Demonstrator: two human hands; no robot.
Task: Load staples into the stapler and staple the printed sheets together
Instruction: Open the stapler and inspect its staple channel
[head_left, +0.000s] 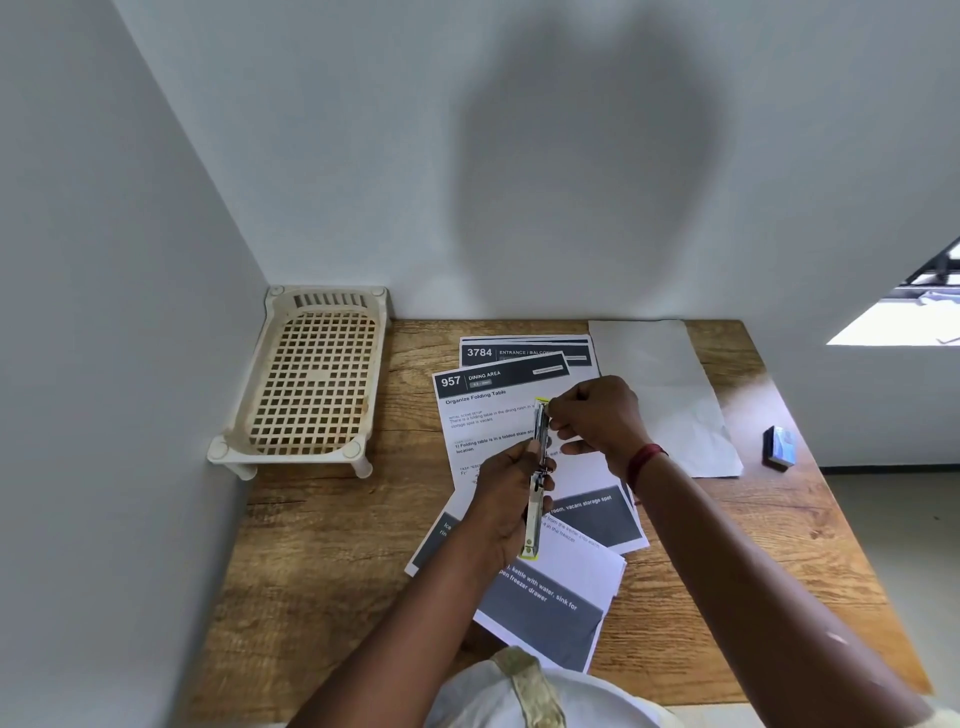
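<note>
Above the fanned-out printed sheets (493, 410), about mid-table, the stapler (537, 478) is held off the paper, lengthwise and pointing away from the person, apparently swung open so that its channel faces up for loading. The left hand (506, 499) wraps its curled fingers round the near half, which serves to steady the tool. The right hand (597, 421) pinches at the stapler's far, yellow-tipped end, fingertips bunched together; whether a strip of staples lies between them is too small to tell. A small blue box (779, 447), probably the staples' box, sits well apart near the right edge of the table (332, 545). Stapling itself looks not yet begun, since the sheets lie loose and unsquared.
</note>
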